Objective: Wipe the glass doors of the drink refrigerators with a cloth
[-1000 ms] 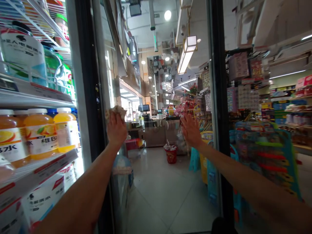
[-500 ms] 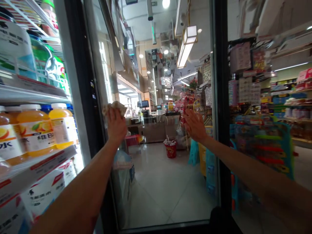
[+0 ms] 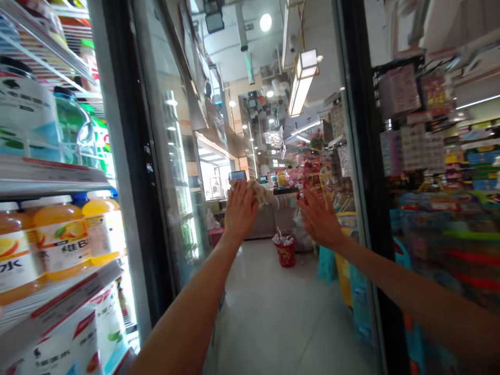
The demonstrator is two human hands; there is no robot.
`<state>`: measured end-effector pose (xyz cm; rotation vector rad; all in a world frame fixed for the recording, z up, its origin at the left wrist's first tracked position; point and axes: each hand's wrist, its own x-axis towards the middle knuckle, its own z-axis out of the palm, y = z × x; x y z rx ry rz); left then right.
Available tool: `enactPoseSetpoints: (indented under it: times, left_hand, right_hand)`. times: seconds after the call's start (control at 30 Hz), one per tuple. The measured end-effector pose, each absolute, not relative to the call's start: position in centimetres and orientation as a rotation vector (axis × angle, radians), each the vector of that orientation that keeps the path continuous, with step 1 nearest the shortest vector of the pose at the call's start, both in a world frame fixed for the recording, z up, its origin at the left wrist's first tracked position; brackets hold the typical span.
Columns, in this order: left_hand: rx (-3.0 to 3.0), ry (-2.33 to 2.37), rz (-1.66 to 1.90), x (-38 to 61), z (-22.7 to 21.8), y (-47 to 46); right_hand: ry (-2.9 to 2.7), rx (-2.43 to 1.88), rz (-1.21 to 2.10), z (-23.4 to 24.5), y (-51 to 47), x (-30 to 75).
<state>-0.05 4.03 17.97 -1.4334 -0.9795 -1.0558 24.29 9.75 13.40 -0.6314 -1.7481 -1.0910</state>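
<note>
A glass door (image 3: 273, 307) in a black frame stands before me, with the shop showing through it. My left hand (image 3: 241, 207) presses a crumpled pale cloth (image 3: 261, 194) to the pane, near its middle. The cloth sticks out past the fingertips and on the right side of the hand. To the right, my right hand (image 3: 319, 217) lies against the same glass with its fingers spread, and nothing is in it. Both arms reach forward from the lower corners.
At left, lit cooler shelves hold orange drink bottles (image 3: 62, 234), a green bottle (image 3: 74, 125) and white packs (image 3: 70, 344). The black door frame (image 3: 363, 156) rises at right, by hanging goods (image 3: 400, 94). Beyond the glass are a red bucket (image 3: 286, 254) and a teal stool (image 3: 327, 263).
My left hand has slid the cloth rightward across the glass, from the left edge to near the middle. My right hand stays on the pane; the view has tilted slightly.
</note>
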Motion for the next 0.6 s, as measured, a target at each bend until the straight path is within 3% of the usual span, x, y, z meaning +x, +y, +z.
enactPoseSetpoints:
  times: [0.33,0.53,0.6]
  left_hand:
    - [-1.004,-1.133,-1.476,-7.6,24.0,2.6]
    - [-1.547,-0.861,-0.901,5.4,24.5,7.2]
    - [-1.572,-0.893,-0.88,5.6,25.0,7.0]
  right_hand:
    - [-1.483,-0.618,-0.97,22.7,10.0,27.1]
    - [-1.602,-0.551,-0.987,22.4,10.4,23.8]
    - [-1.59,-0.603,-1.011,22.4,10.8,24.8]
